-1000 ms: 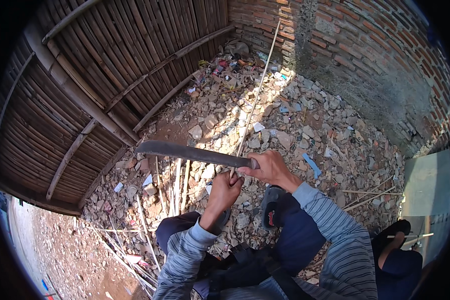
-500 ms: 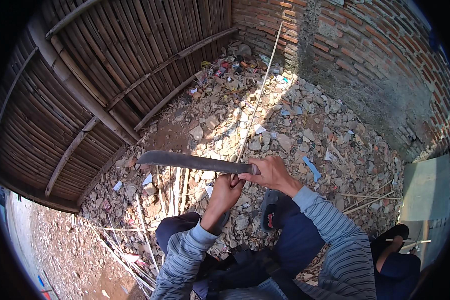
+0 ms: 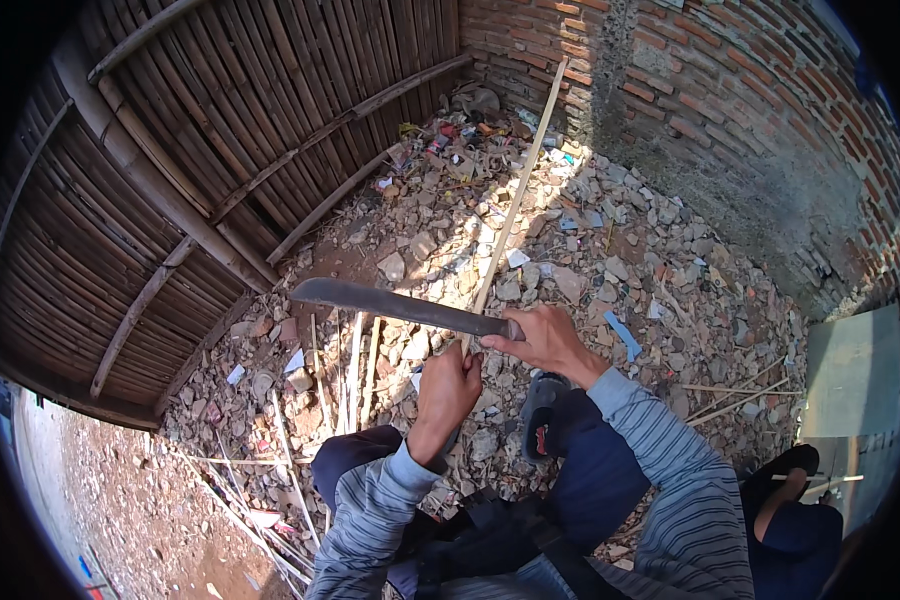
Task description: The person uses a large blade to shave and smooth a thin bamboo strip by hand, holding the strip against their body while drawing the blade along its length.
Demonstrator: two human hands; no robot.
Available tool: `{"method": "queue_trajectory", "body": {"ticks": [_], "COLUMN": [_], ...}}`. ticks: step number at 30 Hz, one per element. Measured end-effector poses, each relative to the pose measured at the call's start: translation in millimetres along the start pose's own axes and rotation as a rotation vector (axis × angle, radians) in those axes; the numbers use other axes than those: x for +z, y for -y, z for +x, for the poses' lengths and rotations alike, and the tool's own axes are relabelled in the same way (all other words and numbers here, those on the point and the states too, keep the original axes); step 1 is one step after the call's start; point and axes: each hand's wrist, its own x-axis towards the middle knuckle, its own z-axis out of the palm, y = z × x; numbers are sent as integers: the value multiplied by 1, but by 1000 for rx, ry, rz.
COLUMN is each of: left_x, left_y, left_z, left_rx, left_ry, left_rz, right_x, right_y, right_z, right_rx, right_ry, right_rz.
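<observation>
My right hand [image 3: 550, 342] is closed round the handle of a machete [image 3: 390, 304]. Its dark, broad blade points left and lies crosswise over a long, pale bamboo strip [image 3: 515, 205]. Just below the blade, my left hand [image 3: 447, 393] is closed on the strip's near end. From there the strip slants away from me, its far end reaching toward the brick wall. Whether the cutting edge presses into the strip cannot be made out.
Loose bamboo strips [image 3: 354, 375] lie on rubble [image 3: 570, 285] to the left of my legs; thinner sticks [image 3: 735, 400] lie right. A slatted bamboo wall [image 3: 300, 90] stands left, a brick wall [image 3: 760, 110] right. At lower right, another person's leg [image 3: 795, 535] is near a pale panel [image 3: 852, 375].
The bamboo strip has turned, showing its wide face instead of a narrow edge. The machete's tip has swung slightly away from me and rightward. My left hand has shifted slightly left.
</observation>
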Motion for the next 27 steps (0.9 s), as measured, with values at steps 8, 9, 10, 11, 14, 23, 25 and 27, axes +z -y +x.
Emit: {"method": "queue_trajectory", "body": {"ticks": [8, 9, 10, 11, 14, 23, 25, 27], "left_x": [2, 4, 7, 8, 9, 1, -1, -4], "left_y": [1, -5, -5, -4, -8, -8, -14, -15], "left_z": [-10, -11, -9, -8, -3, -1, -1, -3], "left_rx": [77, 39, 41, 29, -1, -63, -50, -57], "left_ry": [56, 81, 80, 84, 83, 95, 116, 105], "left_rz": [95, 90, 88, 60, -2, -231, -217, -200], "right_x": [-26, -25, -23, -19, -11, -11, -13, -14], "right_y": [-39, -43, -47, -43, -34, -27, -40, -36], "right_z": [16, 12, 8, 5, 0, 10, 11, 12], "right_rx": [317, 327, 338, 285, 146, 20, 52, 64], "right_ry": [-64, -50, -35, -23, 69, -12, -52, -97], "right_rz": [98, 88, 77, 77, 81, 70, 97, 117]}}
